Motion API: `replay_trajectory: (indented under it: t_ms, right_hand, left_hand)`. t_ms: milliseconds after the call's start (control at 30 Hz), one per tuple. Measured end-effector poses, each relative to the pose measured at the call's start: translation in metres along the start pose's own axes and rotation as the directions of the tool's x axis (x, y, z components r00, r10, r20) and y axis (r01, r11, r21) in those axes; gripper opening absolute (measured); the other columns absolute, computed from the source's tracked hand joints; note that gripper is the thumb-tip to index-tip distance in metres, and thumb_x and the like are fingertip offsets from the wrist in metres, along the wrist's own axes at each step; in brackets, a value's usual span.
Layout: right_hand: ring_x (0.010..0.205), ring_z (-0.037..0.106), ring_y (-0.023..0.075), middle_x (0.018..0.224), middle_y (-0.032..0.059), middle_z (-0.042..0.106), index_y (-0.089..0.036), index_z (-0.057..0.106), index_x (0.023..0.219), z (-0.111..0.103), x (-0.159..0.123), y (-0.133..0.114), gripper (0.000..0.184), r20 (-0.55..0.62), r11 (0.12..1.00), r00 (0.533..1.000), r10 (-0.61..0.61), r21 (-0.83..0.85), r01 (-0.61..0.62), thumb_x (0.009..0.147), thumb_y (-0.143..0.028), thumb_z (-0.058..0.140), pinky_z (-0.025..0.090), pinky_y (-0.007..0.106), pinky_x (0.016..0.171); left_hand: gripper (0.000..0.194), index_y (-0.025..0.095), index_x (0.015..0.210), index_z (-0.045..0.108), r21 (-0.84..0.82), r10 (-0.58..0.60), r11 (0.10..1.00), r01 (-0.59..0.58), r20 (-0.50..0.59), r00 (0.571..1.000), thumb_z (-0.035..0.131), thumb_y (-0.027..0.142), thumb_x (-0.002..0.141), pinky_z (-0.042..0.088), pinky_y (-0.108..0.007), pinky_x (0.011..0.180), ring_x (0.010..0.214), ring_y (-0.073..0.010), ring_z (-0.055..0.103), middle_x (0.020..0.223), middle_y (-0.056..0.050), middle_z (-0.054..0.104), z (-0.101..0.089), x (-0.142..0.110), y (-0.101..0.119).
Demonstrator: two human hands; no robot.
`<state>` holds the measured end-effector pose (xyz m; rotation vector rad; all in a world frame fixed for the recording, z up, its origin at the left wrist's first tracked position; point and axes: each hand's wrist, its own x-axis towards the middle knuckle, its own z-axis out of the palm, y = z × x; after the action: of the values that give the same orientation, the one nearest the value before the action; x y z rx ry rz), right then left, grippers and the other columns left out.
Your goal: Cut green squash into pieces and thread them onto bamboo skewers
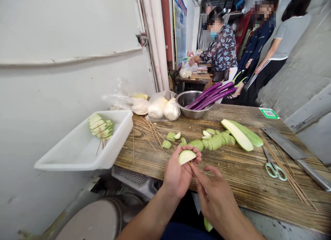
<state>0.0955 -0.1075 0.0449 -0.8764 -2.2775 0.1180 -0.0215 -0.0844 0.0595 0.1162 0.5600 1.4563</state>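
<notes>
My left hand (173,176) cups a half-moon zucchini slice (187,157) above the table's front edge, its pale cut face toward me. My right hand (218,193) is closed in a pinch on a thin wooden skewer (190,163), whose tip meets the lower edge of the slice; most of the skewer is hidden by the fingers. Just beyond my hands lies a row of cut zucchini slices (216,141), with a few loose zucchini pieces (170,136) to its left. Two zucchini halves (238,135) rest at the right end of the row.
A white tray (74,160) at left holds skewered zucchini slices (99,126). Loose skewers (152,129), bagged white food (161,107) and a steel bowl (195,114) of eggplants (212,97) stand behind. Scissors (275,171) and a cleaver (284,141) lie right. Several people stand beyond.
</notes>
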Motion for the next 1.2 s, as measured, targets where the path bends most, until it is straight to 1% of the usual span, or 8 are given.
replay_trajectory:
  t_ms: [233,367,533,700,867,1000,1200]
  right_hand:
    - [0.047,0.054,0.0151,0.057,0.0001,0.063,-0.010,0.040,0.131,0.000,0.000,0.000,0.048,-0.013,1.000,1.000,0.018,-0.003,-0.019,0.083,-0.005,0.033,0.043,0.040,0.078]
    - [0.049,0.054,0.0157,0.058,0.0007,0.064,-0.010,0.049,0.123,-0.001,0.002,-0.001,0.042,-0.030,1.000,0.999,0.028,-0.006,-0.028,0.083,-0.005,0.035,0.043,0.037,0.075]
    - [0.050,0.054,0.0158,0.056,0.0008,0.062,-0.010,0.056,0.111,-0.001,0.004,-0.001,0.035,-0.081,1.000,0.996,0.026,-0.001,-0.026,0.082,-0.005,0.036,0.043,0.034,0.072]
    - [0.053,0.055,0.0161,0.061,0.0022,0.065,-0.010,0.057,0.107,-0.001,0.004,-0.001,0.034,-0.069,0.999,0.997,0.040,0.007,-0.040,0.080,-0.003,0.036,0.043,0.033,0.073]
    - [0.054,0.056,0.0164,0.063,0.0032,0.066,-0.011,0.059,0.102,-0.001,0.005,-0.001,0.033,-0.070,0.999,0.996,0.046,0.020,-0.045,0.079,-0.003,0.036,0.044,0.032,0.072]
    - [0.057,0.057,0.0168,0.064,0.0038,0.066,-0.012,0.060,0.099,0.000,0.005,0.000,0.031,-0.065,0.997,0.995,0.074,0.028,-0.072,0.080,-0.004,0.037,0.045,0.031,0.069]
    - [0.057,0.058,0.0169,0.068,0.0052,0.067,-0.012,0.062,0.097,0.001,0.004,0.000,0.031,-0.023,0.996,0.995,0.092,0.011,-0.092,0.080,-0.005,0.036,0.046,0.032,0.071]
  left_hand:
    - [0.030,0.009,0.077,0.059,0.035,0.028,0.999,-0.028,0.011,1.000,0.038,0.026,0.089,0.050,-0.028,0.067,0.071,-0.0166,0.060,0.077,-0.010,0.060,-0.001,-0.002,-0.005]
    - [0.029,0.008,0.078,0.059,0.051,0.031,0.998,-0.030,-0.005,1.000,0.040,0.027,0.089,0.049,-0.028,0.068,0.072,-0.0165,0.060,0.077,-0.010,0.061,0.000,-0.003,-0.007]
    - [0.030,0.008,0.079,0.059,0.071,0.021,0.997,-0.021,-0.002,1.000,0.039,0.028,0.089,0.049,-0.027,0.069,0.071,-0.0162,0.060,0.077,-0.010,0.061,-0.001,-0.003,-0.009]
    - [0.030,0.008,0.079,0.059,0.086,0.021,0.996,-0.023,0.019,1.000,0.039,0.028,0.089,0.048,-0.027,0.068,0.071,-0.0164,0.060,0.077,-0.010,0.061,-0.002,-0.004,-0.012]
    - [0.029,0.009,0.079,0.059,0.088,0.012,0.996,-0.013,0.011,1.000,0.039,0.028,0.089,0.047,-0.027,0.068,0.068,-0.0150,0.059,0.077,-0.010,0.061,-0.003,-0.004,-0.013]
    - [0.029,0.009,0.080,0.058,0.088,0.009,0.996,-0.009,0.005,1.000,0.040,0.029,0.089,0.047,-0.027,0.068,0.068,-0.0147,0.059,0.077,-0.009,0.061,-0.004,-0.003,-0.014]
    - [0.029,0.009,0.079,0.058,0.086,0.005,0.996,-0.005,0.002,1.000,0.040,0.029,0.088,0.047,-0.027,0.068,0.067,-0.0145,0.058,0.077,-0.009,0.061,-0.006,-0.002,-0.015]
